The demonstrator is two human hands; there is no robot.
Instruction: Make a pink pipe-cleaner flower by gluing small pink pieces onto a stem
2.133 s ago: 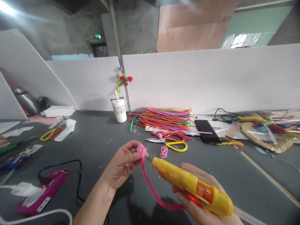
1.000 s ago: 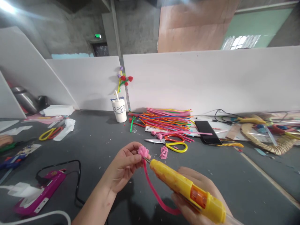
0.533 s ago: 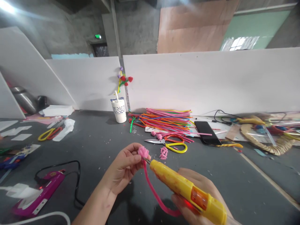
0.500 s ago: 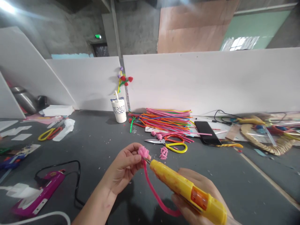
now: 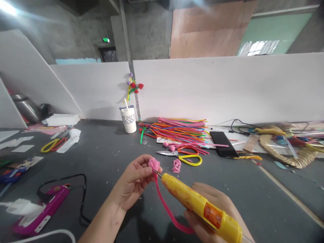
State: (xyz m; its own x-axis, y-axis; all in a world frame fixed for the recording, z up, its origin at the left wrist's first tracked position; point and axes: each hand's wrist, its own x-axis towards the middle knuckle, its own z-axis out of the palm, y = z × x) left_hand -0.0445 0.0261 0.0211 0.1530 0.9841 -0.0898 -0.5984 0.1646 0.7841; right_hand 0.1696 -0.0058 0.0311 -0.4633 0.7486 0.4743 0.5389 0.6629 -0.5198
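Observation:
My left hand (image 5: 138, 177) pinches a small pink flower (image 5: 154, 164) between thumb and fingers. From beneath the flower a darker pink pipe cleaner (image 5: 164, 204) curves down toward my other hand. My right hand (image 5: 215, 199) is wrapped round a yellow glue gun (image 5: 192, 199), whose metal nozzle meets the base of the flower. The far end of the pipe cleaner disappears by the right fingers. Just beyond lie a clump of pink pieces (image 5: 176, 166), two pink balls (image 5: 172, 148) and scissors (image 5: 189, 159) with red and yellow handles.
Many coloured pipe cleaners (image 5: 179, 130) are piled at the back, near a black phone (image 5: 224, 144). A white tumbler (image 5: 129, 120) stands left of them. On the left are a magenta power strip (image 5: 43, 209) with cables and a second pair of scissors (image 5: 52, 145).
The glue gun and my right hand have shifted very slightly left. The nozzle stays at the flower's base, and my left hand keeps its hold.

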